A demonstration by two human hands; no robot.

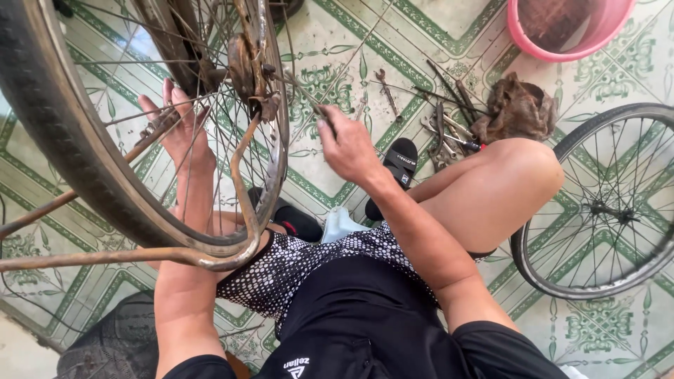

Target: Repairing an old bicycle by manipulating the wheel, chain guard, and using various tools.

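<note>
A rusty bicycle wheel [63,133] with a worn black tyre stands in its frame at the upper left. My left hand [184,137] reaches behind the spokes, fingers spread, touching them near the rusty hub and chain [247,67]. My right hand [349,146] is closed on a thin dark tool [309,98] that points toward the hub. I sit low in black shorts, with my bare right knee [516,175] raised.
Wrenches and pliers [442,126] lie scattered on the patterned green tile floor beside a brown rag [518,109]. A second wheel [604,210] lies at the right. A pink basin [562,28] sits top right. A black sandal [399,165] is on my foot.
</note>
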